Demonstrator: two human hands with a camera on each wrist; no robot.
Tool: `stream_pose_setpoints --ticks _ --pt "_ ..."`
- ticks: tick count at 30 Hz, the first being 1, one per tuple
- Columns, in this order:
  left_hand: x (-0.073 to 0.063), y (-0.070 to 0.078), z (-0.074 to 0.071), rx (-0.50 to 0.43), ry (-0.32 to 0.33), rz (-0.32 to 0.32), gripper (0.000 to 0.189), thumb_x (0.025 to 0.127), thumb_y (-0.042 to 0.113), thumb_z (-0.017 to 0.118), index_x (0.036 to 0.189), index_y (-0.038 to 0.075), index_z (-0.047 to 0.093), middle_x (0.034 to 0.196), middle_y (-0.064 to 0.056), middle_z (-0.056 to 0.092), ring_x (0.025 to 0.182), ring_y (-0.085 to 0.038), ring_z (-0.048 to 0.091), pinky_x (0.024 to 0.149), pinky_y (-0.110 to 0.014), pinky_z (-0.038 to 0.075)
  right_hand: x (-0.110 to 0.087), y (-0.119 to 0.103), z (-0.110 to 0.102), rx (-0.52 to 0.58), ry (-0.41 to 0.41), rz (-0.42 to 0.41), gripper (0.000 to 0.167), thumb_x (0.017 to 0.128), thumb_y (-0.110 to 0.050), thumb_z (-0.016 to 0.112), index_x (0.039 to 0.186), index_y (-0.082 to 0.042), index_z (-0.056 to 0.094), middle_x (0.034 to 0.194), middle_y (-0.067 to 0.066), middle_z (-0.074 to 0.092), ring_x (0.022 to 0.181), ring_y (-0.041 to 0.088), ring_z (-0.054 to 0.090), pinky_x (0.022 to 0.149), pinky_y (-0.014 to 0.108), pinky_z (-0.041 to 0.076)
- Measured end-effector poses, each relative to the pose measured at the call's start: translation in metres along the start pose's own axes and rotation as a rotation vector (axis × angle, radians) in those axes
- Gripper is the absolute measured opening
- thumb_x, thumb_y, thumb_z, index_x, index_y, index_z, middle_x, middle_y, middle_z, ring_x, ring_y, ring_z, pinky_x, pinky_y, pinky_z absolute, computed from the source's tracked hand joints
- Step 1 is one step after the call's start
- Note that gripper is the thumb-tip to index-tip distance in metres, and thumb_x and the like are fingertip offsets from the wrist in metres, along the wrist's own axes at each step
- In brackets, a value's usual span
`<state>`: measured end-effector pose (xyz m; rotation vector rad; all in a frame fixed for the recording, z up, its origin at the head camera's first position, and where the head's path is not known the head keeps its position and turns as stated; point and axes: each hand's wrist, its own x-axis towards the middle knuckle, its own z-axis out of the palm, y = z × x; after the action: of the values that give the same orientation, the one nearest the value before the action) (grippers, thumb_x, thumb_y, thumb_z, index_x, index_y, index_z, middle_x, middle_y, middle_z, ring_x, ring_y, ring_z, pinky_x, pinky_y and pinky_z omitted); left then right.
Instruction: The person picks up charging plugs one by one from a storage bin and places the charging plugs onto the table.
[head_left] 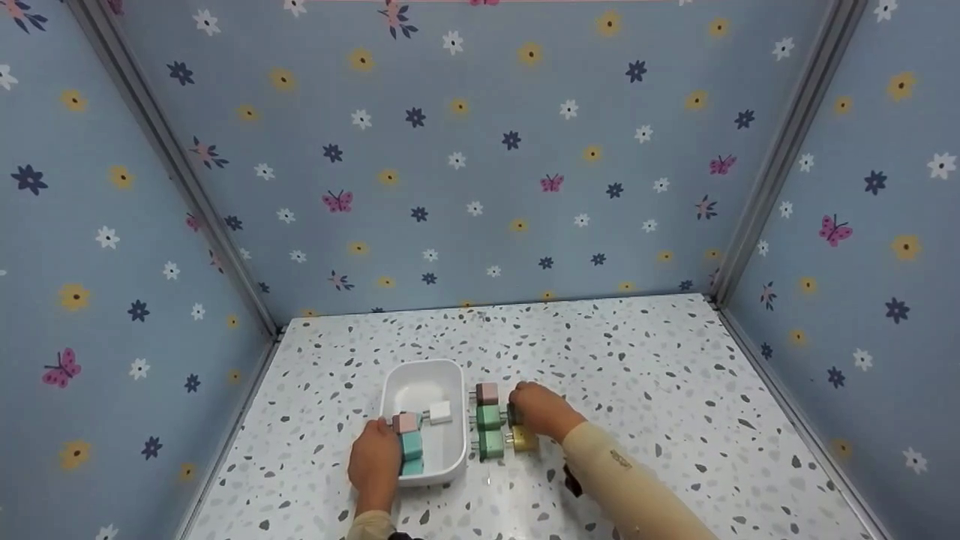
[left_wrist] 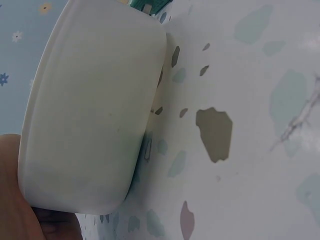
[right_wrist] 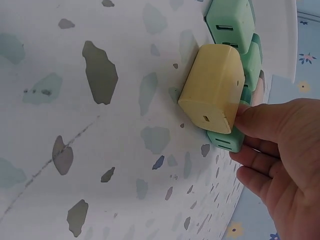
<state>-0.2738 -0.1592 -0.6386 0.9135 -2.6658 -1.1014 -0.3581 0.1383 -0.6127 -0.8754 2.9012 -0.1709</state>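
Note:
In the head view my left hand (head_left: 374, 457) grips the near left side of a white plastic bin (head_left: 460, 382). Inside the bin lie a pink charger plug (head_left: 406, 423), teal charger plugs (head_left: 412, 446) and a white charger plug (head_left: 440, 412). My right hand (head_left: 546, 409) pinches a green charger plug (right_wrist: 225, 141), mostly hidden by the fingers in the head view. A yellow charger plug (right_wrist: 212, 87) lies just before it, close to the thumb. Left of these, a column holds a pink-and-brown plug (head_left: 487, 394) and two green plugs (head_left: 491, 444).
The white speckled table (head_left: 637, 360) extends around the bin and plugs. Flower-patterned walls (head_left: 480, 150) stand at the back and both sides, joined by grey metal corner posts (head_left: 780, 142). A dark object (head_left: 572, 481) shows beside the right sleeve.

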Motion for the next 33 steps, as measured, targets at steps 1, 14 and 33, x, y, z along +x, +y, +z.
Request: stream_pose_setpoints --ticks 1,14,33 --pt "0.0003 0.0 0.0002 -0.003 0.0 -0.001 0.05 0.111 0.038 0.034 0.129 0.001 0.062 0.126 -0.024 0.068 0.114 -0.044 0.065 0.088 -0.055 0.048 0.0 0.0002 0.0001 -0.002 0.002 -0.004 0.022 0.091 -0.007 0.075 0.112 -0.011 0.074 0.108 0.006 0.07 0.098 0.021 0.068 0.091 0.035 0.055" --pt "0.0011 0.0006 -0.0014 0.0 -0.019 0.017 0.05 0.112 0.037 0.033 0.131 0.0 0.061 0.126 -0.024 0.068 0.114 -0.043 0.065 0.088 -0.054 0.049 0.0018 0.0052 0.0045 0.016 0.051 -0.025 0.018 0.089 -0.008 0.075 0.108 -0.011 0.074 0.101 0.005 0.069 0.091 0.019 0.067 0.086 0.035 0.056" --pt "0.0022 -0.0025 -0.0016 0.005 -0.019 0.038 0.051 0.111 0.038 0.032 0.128 0.001 0.063 0.123 -0.024 0.069 0.11 -0.043 0.067 0.083 -0.054 0.05 0.001 0.0039 0.0006 0.066 0.035 -0.006 0.023 0.091 -0.008 0.074 0.114 -0.01 0.074 0.108 0.006 0.07 0.098 0.022 0.069 0.09 0.037 0.056"
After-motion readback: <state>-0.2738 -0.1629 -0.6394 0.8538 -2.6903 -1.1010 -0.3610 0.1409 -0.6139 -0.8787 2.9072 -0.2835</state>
